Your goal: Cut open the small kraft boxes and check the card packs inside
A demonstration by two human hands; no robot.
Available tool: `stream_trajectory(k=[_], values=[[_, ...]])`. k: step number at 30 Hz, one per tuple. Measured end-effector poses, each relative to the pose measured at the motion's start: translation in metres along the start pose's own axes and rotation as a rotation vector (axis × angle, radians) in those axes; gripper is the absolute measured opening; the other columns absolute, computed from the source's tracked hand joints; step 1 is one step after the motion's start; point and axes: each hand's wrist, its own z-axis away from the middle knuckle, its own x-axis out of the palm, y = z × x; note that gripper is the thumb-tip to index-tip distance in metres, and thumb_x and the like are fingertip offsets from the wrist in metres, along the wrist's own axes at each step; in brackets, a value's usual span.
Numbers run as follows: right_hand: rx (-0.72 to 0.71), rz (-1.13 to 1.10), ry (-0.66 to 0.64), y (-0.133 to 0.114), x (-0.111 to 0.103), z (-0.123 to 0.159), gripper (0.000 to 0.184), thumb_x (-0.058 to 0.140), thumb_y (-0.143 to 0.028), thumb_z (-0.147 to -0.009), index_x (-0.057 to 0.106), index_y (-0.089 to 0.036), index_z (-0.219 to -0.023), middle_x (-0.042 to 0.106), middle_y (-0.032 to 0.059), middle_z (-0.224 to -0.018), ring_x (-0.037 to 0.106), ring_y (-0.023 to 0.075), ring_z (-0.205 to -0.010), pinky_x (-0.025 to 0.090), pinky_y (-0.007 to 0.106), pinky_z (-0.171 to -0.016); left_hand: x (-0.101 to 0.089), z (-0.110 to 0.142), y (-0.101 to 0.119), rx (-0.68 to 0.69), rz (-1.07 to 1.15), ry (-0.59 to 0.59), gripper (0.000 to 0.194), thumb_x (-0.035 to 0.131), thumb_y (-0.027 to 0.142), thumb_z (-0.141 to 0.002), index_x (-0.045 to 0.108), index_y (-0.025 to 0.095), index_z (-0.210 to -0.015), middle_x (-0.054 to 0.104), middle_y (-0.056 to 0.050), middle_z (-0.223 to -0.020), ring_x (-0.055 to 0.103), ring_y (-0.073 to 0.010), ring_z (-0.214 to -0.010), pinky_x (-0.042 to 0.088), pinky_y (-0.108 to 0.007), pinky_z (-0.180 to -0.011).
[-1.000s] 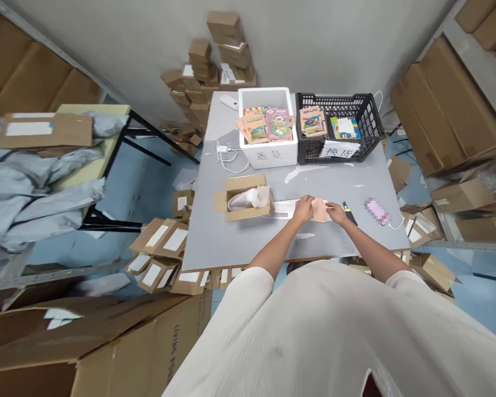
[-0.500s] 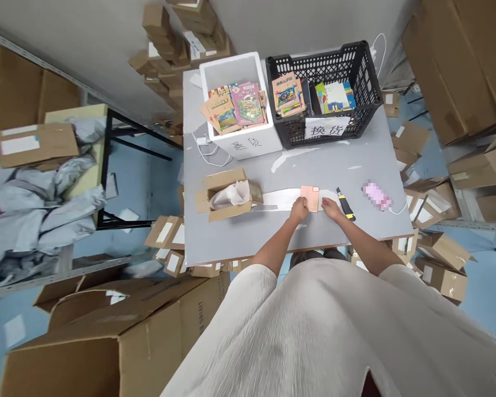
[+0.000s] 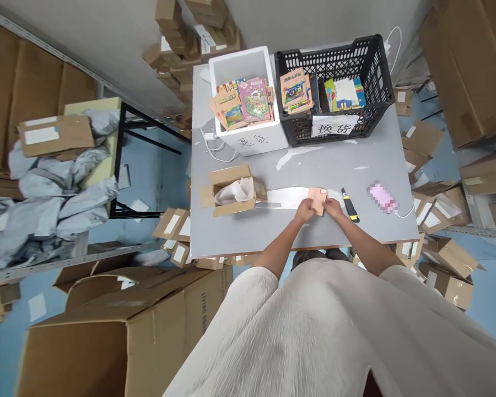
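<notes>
Fingers, left hand (image 3: 304, 211): bent inward, thumb and fingertips clamped on the lower left edge of the salmon card (image 3: 318, 196)
Fingers, right hand (image 3: 334, 209): drawn together on the card's right edge, lower half; the tips underneath are too small to make out
Salmon card: between the two sets of fingertips, flat face up, a small outlined mark near its upper right corner; its top part reaches beyond the fingers, away from the body
White strip (image 3: 287, 197): lies along the tabletop, running from the open carton to beneath the card and hands
Open carton (image 3: 234, 191): left of the left hand, flaps spread, a pale wrapped item (image 3: 233, 191) inside
Cutter (image 3: 350, 205): black and yellow, lying just beside the right hand, on its right
Pink item (image 3: 382, 197): farther right, blurred over, with a white cable (image 3: 405, 214) at its lower end
White box (image 3: 264, 141): at the back of the grey table (image 3: 235, 238), filled with booklets (image 3: 254, 100), handwriting on its front
Black crate (image 3: 380, 105): just beside the white box, on its right, holding more booklets and bearing a handwritten paper sign (image 3: 334, 126)
</notes>
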Motion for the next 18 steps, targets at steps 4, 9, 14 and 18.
stream_trajectory(k=[4,9,14,18], values=[[-0.076,0.087,0.140,-0.008,0.000,0.007,0.013,0.070,-0.035,-0.078,0.064,-0.026,-0.085,0.076,0.0027,-0.086,0.071,0.0252,-0.087,0.059,0.036,-0.086,0.009,0.004,0.014,0.003,0.155,-0.113,0.053,0.053,0.021,-0.095,0.065,0.023,-0.146,0.071,-0.008,-0.151,0.067,-0.0258,-0.137,0.054,-0.040,-0.116],[-0.172,0.087,0.091,-0.023,0.001,0.016,0.020,0.063,-0.045,-0.089,0.063,-0.026,-0.084,0.077,0.0018,-0.091,0.071,0.0241,-0.090,0.057,0.036,-0.091,0.004,0.003,0.025,-0.030,0.228,0.022,0.051,0.039,0.028,-0.107,0.057,0.026,-0.154,0.074,-0.006,-0.146,0.068,-0.0225,-0.136,0.054,-0.036,-0.113],[-0.123,0.189,0.108,-0.020,0.000,0.022,0.011,0.063,-0.031,-0.088,0.070,-0.023,-0.089,0.081,0.0078,-0.108,0.073,0.0277,-0.106,0.056,0.039,-0.100,-0.013,0.009,0.002,-0.135,0.144,0.056,0.057,0.051,0.025,-0.101,0.052,0.020,-0.158,0.075,-0.014,-0.142,0.071,-0.0281,-0.132,0.054,-0.041,-0.112],[-0.040,0.181,0.149,-0.010,0.002,0.028,0.025,0.069,-0.032,-0.085,0.075,-0.021,-0.107,0.081,0.0106,-0.122,0.074,0.0298,-0.115,0.057,0.041,-0.103,-0.013,0.014,-0.013,-0.021,0.122,0.016,0.064,0.062,0.020,-0.089,0.057,0.023,-0.152,0.069,-0.013,-0.152,0.067,-0.0302,-0.139,0.053,-0.043,-0.116]])
